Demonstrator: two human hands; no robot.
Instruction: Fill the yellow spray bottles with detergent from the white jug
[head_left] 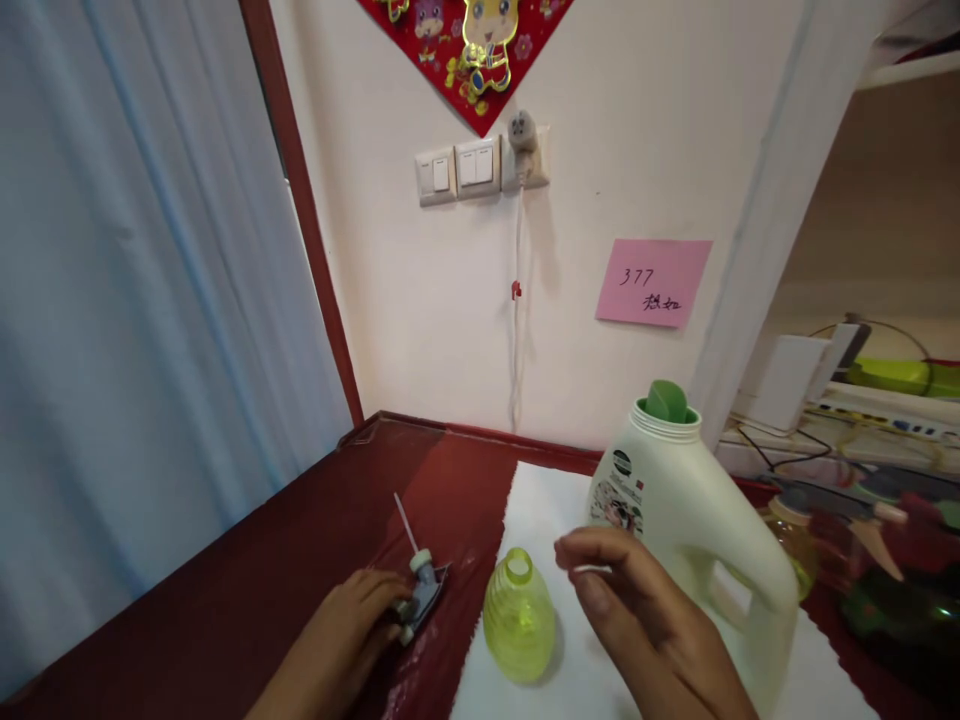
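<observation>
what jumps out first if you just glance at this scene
The big white jug with a green spout, standing on a white cloth at the right, draws the eye, with a small yellow-green bottle open-topped just left of it. The right hand hovers between them pinching something thin and white, while the left hand rests on a spray pump head on the dark red table.
</observation>
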